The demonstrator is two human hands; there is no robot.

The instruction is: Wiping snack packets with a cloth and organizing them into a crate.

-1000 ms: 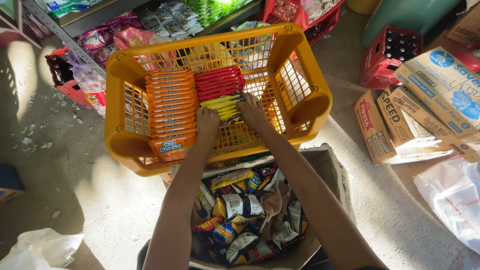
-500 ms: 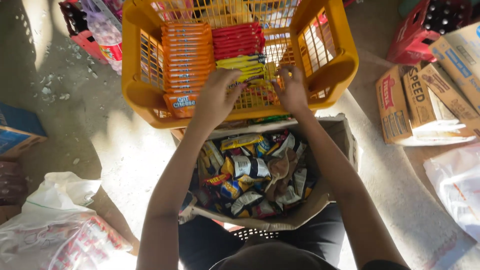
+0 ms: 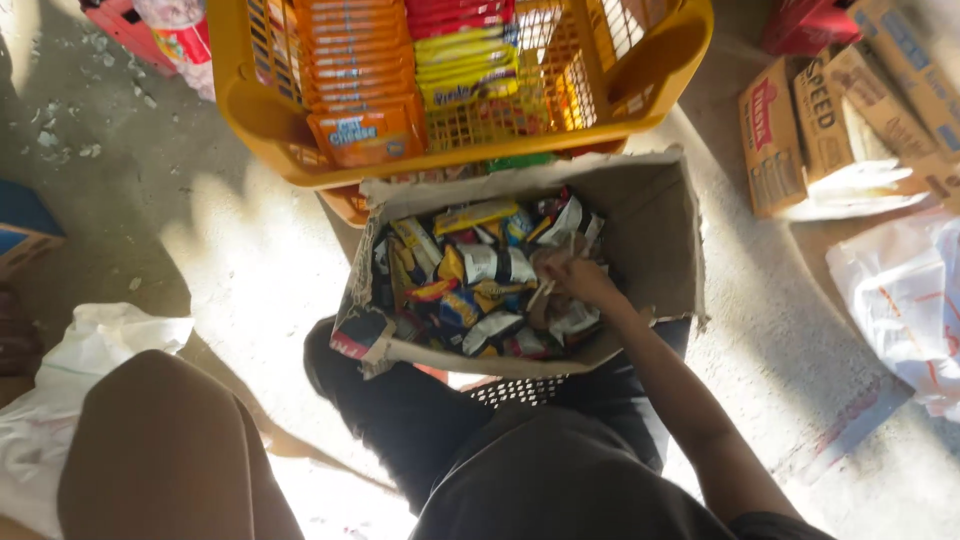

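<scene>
My right hand (image 3: 572,277) reaches down into an open cardboard box (image 3: 660,235) full of small snack packets (image 3: 470,280). Its fingers curl among the packets at the right side of the pile, and I cannot tell whether they grip one. Just beyond the box stands a yellow plastic basket (image 3: 640,75) that holds neat rows of orange biscuit packs (image 3: 360,70), red packs (image 3: 460,12) and yellow packs (image 3: 465,70). A brown forearm or elbow (image 3: 160,450) fills the lower left, close to the camera. My left hand itself is out of view.
Flattened printed cartons (image 3: 830,130) lie at the right, with a white plastic bag (image 3: 900,300) below them. Another white bag (image 3: 70,400) lies at the left on the concrete floor. A red crate (image 3: 130,25) sits at the top left.
Both hands have left the yellow basket. My right hand has dropped into the box of snack packets, and my left hand has gone out of view. The camera has tilted down.
</scene>
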